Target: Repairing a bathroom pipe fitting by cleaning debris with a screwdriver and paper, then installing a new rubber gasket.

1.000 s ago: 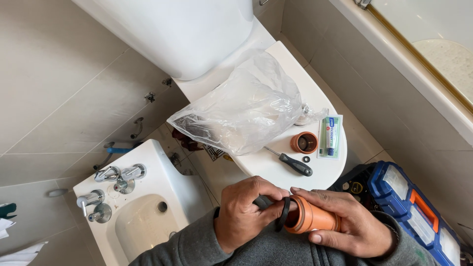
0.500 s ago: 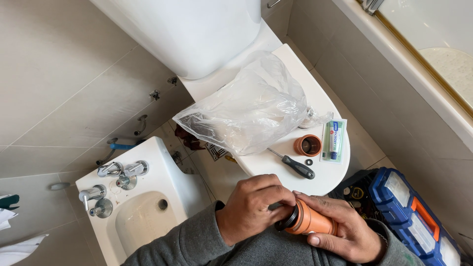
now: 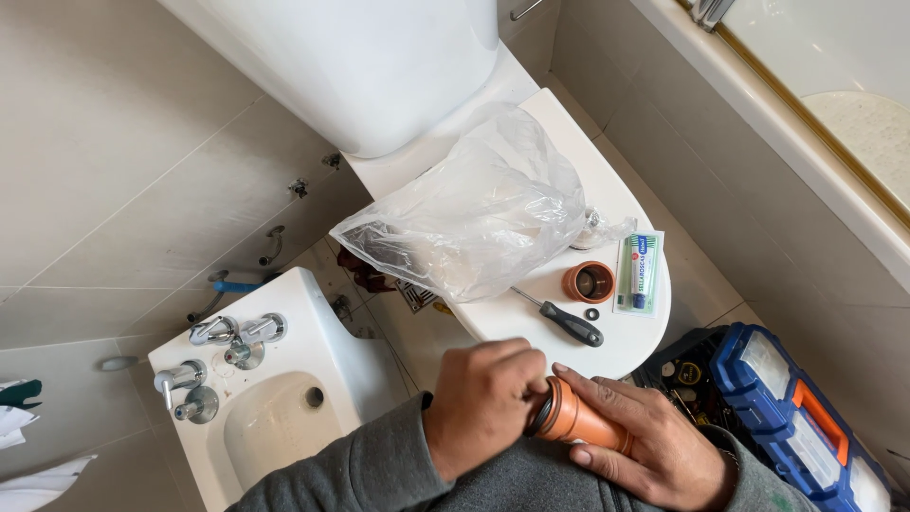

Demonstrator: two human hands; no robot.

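The person's right hand [image 3: 645, 441] wraps from below and the side around an orange plastic pipe fitting [image 3: 580, 424], fingers curled along its barrel in a closed grip, holding it in front of the grey-sleeved body, low in the view and just off the front edge of the toilet lid [image 3: 626, 341]. The left hand [image 3: 483, 403] is closed over the fitting's open end, fingers pressed together on the black rubber ring [image 3: 540, 417] seated at its mouth; whether the ring is being pinched or only pressed cannot be told. The fitting looks like a light, stiff, hollow part with a smooth and probably somewhat slippery wall, best held round the barrel as it is now, while the ring appears soft and bendable and would need gentle fingertip handling at its rim. The closed white toilet lid serves as a worktop. Near its front edge lies a screwdriver [image 3: 566, 320] with a black handle, and just beside it, toward the right edge, stand a second short orange fitting [image 3: 589, 282], a small dark washer [image 3: 591, 314], and a flat green and white packet holding a tube [image 3: 640, 272]. A crumpled clear plastic bag [image 3: 474, 213] covers the back and left of the lid. The white cistern [image 3: 370, 66] rises behind. To the left sits a white bidet [image 3: 275, 417] with chrome taps [image 3: 232, 332]. At the lower right, on the floor, a blue organiser case [image 3: 801, 417] with an orange latch stands by the edge of a bathtub [image 3: 787, 142].
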